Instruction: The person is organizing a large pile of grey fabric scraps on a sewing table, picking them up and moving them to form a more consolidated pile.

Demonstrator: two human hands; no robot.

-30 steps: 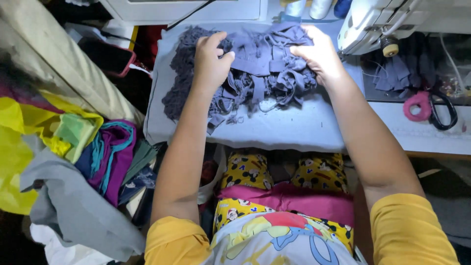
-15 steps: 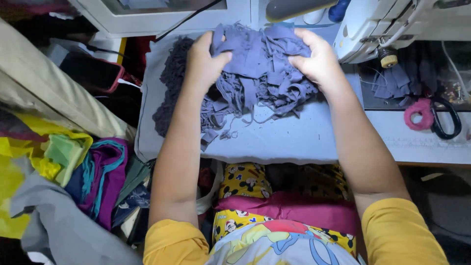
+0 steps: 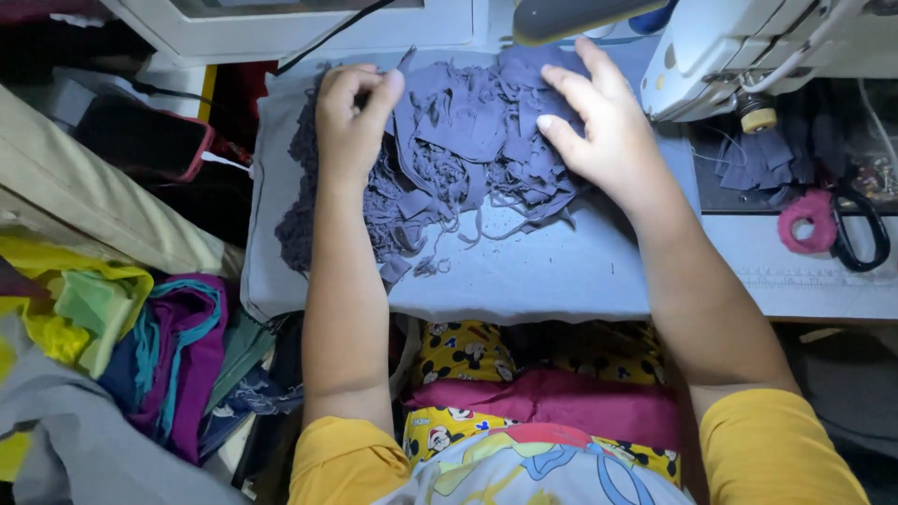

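Note:
A heap of grey-purple fabric scraps and lace pieces point(image 3: 458, 159) lies on a grey cloth-covered board point(image 3: 552, 271) in front of me. My left hand point(image 3: 351, 117) rests on the heap's left side, its fingers curled and pinching some of the scraps. My right hand point(image 3: 599, 126) lies flat on the heap's right side with fingers spread, pressing the scraps down. Loose strips trail off the heap toward me.
A white sewing machine point(image 3: 748, 47) stands at the upper right, with more grey scraps point(image 3: 762, 159) and pink-and-black scissors point(image 3: 832, 224) beside it. A pile of yellow, green and purple fabrics point(image 3: 122, 346) fills the left. A white cabinet point(image 3: 309, 23) sits beyond.
Both hands have slid across the scrap heap, gathering it toward the middle. The left fingers have curled in on the scraps; the right hand stays flat.

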